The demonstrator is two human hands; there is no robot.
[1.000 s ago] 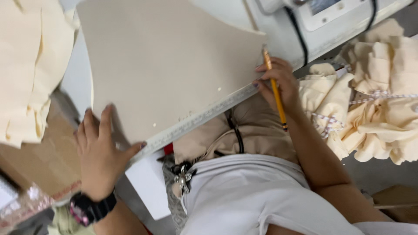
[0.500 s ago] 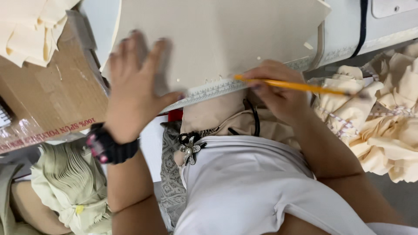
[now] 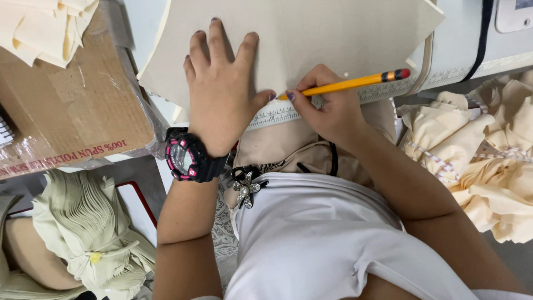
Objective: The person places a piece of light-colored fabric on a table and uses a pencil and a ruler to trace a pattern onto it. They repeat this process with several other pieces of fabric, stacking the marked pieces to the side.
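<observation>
We look down on a pale counter (image 3: 145,22) in a sewing workroom, its near edge running across the upper part of the view. On it, largest of all, lies a beige card pattern piece (image 3: 327,33), reaching from the counter's middle toward the right, where a white sewing machine (image 3: 505,39) stands at the far right corner. At the counter's left end sits a brown cardboard box (image 3: 72,105) wrapped in clear film, with cream fabric pieces (image 3: 39,25) lying over its far edge. Off the right end we see a heap of cream fabric (image 3: 488,150); below the left end, a bundle of pale green cut pieces (image 3: 89,228).

Our left hand (image 3: 222,94), a black and pink wristwatch (image 3: 189,158) on its wrist, lies flat on the pattern piece with fingers spread open, the thumb by a clear ruler (image 3: 277,114) that lies along the pattern's near edge. Our right hand (image 3: 327,108) has its fingers closed around a yellow pencil (image 3: 347,84), whose tip meets the pattern just above the ruler, beside the left thumb.
</observation>
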